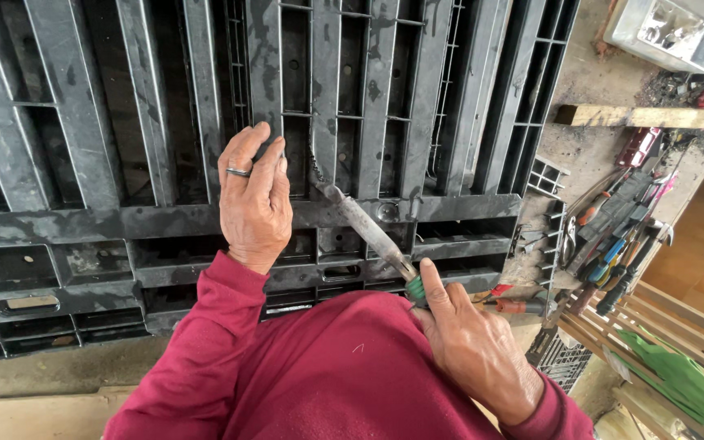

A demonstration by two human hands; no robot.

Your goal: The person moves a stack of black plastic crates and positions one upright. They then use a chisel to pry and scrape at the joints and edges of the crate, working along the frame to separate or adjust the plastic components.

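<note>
A large black plastic pallet (83,220) with slats and ribs fills most of the view. My left hand (256,195), wearing a ring, presses flat on a slat near the pallet's middle. My right hand (470,338) grips the green handle of a soldering iron (368,232). The iron's long grey shaft slants up to the left and its tip touches a dark wavy seam on the slat just right of my left hand. Red sleeves cover both of my arms.
Several hand tools (613,236) with coloured handles lie heaped on the dirty bench to the right. A wooden strip (645,116) and a metal tray (678,33) sit at top right. Green sheeting (678,379) and wooden slats are at bottom right.
</note>
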